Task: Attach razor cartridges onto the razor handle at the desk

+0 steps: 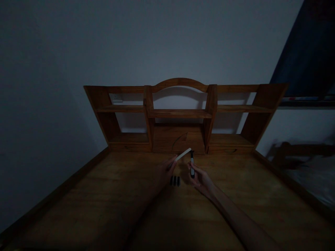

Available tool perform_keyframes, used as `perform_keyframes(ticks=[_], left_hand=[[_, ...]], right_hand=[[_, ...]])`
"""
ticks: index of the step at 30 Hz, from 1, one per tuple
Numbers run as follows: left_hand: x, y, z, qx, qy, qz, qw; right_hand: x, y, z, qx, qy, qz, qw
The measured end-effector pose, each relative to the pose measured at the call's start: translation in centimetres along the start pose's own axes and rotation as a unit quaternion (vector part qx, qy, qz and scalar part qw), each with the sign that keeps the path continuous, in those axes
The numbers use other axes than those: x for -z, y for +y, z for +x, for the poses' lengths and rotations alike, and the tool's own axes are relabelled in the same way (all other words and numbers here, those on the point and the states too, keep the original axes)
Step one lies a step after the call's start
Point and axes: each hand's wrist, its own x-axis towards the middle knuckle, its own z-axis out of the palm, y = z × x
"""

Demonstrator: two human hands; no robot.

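Note:
My left hand [169, 167] is closed around one end of a slim, pale flat stick [184, 153], which slants up to the right. In my right hand [200, 179], the fingers pinch a grey-and-black handle [192, 167] with a small dark head at its top, shaped like a razor. It is held nearly upright, its head close to the stick's far tip; whether they touch I cannot tell. Below and between the hands, three small dark blocks [175, 181] lie side by side on the wooden desk [104, 198]. Dim light hides their details.
A wooden shelf unit [180, 114] with open compartments and small drawers [230, 150] stands along the desk's back edge, against a pale wall [167, 42]. Raised wooden rims border the desk's sides. A dark window [309, 59] is at the upper right.

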Motion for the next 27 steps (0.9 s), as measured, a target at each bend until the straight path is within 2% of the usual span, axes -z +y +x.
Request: perform_keyframes(ticks=[7, 22, 27], left_hand=[[0.14, 0.31, 0.02, -0.021, -0.001, 0.008, 1.0], [0.3, 0.38, 0.03, -0.024, -0.009, 0.01, 1.0], [0.14, 0.2, 0.11, -0.027, 0.001, 0.008, 1.0]], right_hand=[[0.49, 0.24, 0.14, 0.0, 0.022, 0.016, 1.0], [0.55, 0.23, 0.24, 0.004, -0.024, -0.008, 1.0], [0.4, 0.3, 0.18, 0.005, 0.002, 0.007, 1.0]])
